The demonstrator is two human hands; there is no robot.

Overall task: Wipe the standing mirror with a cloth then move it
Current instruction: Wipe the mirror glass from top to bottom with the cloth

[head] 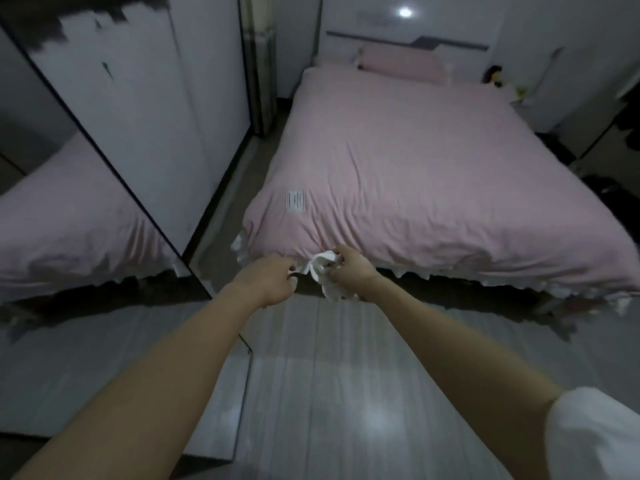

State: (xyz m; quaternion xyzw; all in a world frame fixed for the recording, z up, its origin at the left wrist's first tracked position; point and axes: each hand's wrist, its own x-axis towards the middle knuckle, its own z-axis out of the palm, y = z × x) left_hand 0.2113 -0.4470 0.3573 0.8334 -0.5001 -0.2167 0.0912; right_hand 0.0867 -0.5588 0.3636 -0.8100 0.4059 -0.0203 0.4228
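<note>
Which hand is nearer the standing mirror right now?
Left. The left hand is out in front, just right of the standing mirror frame's lower edge, pinching one end of the white cloth. The right hand grips the cloth farther right, by the bed.

Pink bed [433, 161], grey floor [329, 393], perhaps a doll [494, 76].

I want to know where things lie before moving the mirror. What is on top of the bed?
The bed carries a pink cover, a pink pillow at its head and a small label. What lies under the cover cannot be seen.
</note>
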